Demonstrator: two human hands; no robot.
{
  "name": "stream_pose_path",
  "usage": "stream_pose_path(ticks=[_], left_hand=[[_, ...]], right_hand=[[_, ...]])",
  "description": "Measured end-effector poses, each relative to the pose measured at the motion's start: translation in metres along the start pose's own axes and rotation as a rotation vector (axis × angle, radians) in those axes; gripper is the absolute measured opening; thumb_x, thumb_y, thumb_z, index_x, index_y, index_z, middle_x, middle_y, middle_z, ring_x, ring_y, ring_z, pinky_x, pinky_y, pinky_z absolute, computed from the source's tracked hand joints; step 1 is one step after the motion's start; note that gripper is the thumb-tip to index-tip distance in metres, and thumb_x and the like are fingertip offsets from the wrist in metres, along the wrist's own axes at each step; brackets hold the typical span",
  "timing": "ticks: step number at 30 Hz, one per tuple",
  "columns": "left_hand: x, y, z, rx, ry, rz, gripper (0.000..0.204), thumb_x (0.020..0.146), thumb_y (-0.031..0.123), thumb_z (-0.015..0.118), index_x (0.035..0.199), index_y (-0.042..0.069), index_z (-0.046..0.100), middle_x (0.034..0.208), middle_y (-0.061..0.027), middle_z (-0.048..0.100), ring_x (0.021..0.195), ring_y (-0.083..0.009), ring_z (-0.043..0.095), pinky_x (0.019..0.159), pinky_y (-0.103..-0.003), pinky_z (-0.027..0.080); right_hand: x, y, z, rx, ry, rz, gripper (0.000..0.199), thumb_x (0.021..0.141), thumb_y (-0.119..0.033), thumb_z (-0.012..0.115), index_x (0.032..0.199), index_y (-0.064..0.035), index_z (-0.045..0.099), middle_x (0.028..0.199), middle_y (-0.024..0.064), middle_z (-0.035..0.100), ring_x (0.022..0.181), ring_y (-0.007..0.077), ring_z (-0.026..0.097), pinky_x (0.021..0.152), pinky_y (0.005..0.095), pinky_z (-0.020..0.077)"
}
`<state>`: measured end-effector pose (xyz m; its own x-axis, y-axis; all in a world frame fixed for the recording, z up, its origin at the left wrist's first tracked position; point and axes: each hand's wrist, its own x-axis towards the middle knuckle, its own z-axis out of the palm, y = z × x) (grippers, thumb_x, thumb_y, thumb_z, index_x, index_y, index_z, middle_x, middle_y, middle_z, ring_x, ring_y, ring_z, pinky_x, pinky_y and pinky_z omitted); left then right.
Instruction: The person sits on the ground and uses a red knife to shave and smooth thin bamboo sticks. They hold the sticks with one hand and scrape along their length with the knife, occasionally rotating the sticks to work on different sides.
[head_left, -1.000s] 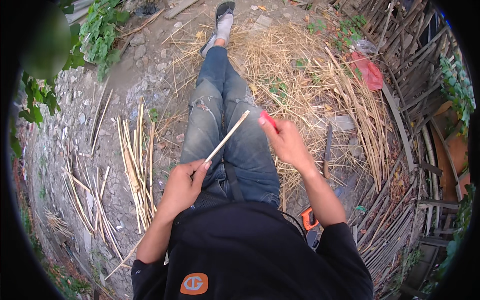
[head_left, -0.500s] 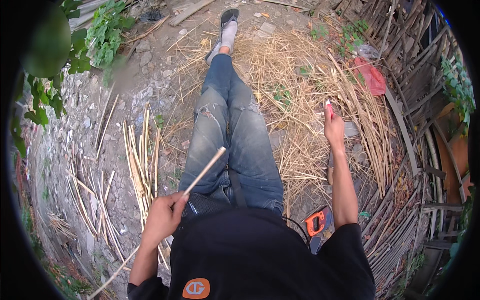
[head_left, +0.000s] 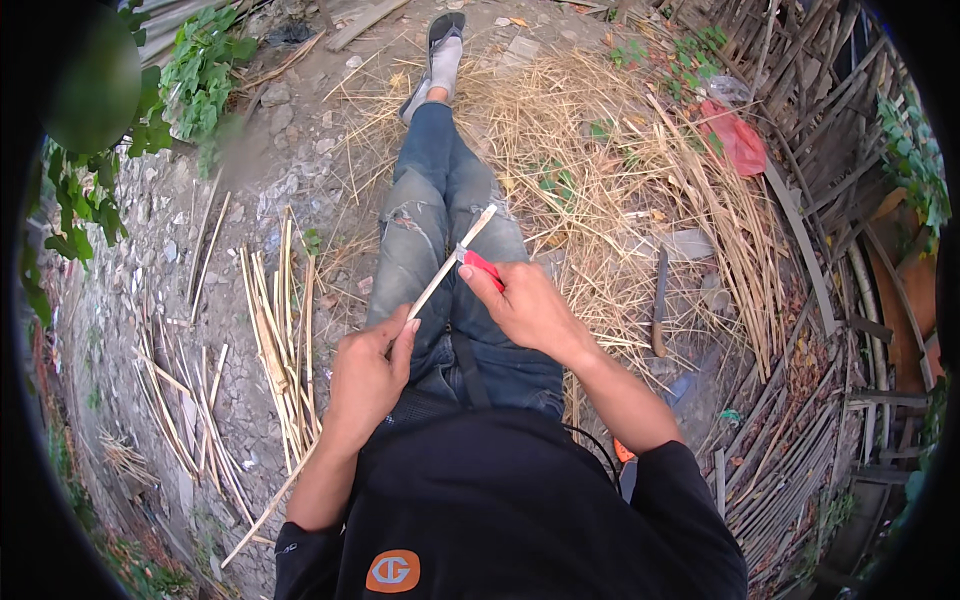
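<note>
A long pale bamboo strip (head_left: pixel 434 284) slants up across my lap, its far end over my knees and its near end below my left forearm. My left hand (head_left: pixel 370 375) is closed round it, thumb on top. A red-handled cutter knife (head_left: pixel 484 269) is gripped in my right hand (head_left: pixel 530 308), and its small blade meets the strip near the far end. Much of the handle is hidden by my fingers.
Split bamboo strips (head_left: pixel 275 350) lie in bundles at my left. Shavings (head_left: pixel 590 200) cover the ground at the right, with a wooden-handled knife (head_left: pixel 658 305) on them. An orange-handled saw (head_left: pixel 623 452) shows partly beside my right arm. A stick fence (head_left: pixel 835 120) borders the right.
My right hand has swung in from the far right with the cutter knife, bringing it to the strip. My left hand has moved forward and right with the strip.
</note>
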<state>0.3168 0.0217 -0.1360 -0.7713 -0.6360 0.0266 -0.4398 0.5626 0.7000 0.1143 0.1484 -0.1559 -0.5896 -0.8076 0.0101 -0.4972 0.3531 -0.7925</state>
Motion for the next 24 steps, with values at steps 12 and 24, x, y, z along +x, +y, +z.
stream_pose_path(ticks=[12,24], left_hand=[[-0.010,-0.007,0.013,0.300,0.116,0.183,0.030,0.097,0.019,0.072,0.124,0.006,0.075,0.070,-0.0184,0.065,0.062,-0.0379,0.066,0.058,-0.048,0.051],[-0.026,-0.019,-0.007,-0.063,0.004,-0.128,0.029,0.104,0.016,0.067,0.123,-0.006,0.073,0.065,-0.0043,0.058,0.060,-0.0066,0.047,0.054,-0.029,0.039]], right_hand=[[0.021,0.040,0.007,-0.316,0.092,-0.040,0.067,0.103,-0.054,0.059,0.079,0.0079,0.070,0.068,0.0314,0.064,0.069,0.0507,0.067,0.063,0.0540,0.0512],[0.038,0.087,-0.078,-0.021,0.348,0.162,0.063,0.107,-0.049,0.055,0.079,0.0061,0.067,0.054,0.0154,0.053,0.053,0.0194,0.053,0.053,0.0431,0.0417]])
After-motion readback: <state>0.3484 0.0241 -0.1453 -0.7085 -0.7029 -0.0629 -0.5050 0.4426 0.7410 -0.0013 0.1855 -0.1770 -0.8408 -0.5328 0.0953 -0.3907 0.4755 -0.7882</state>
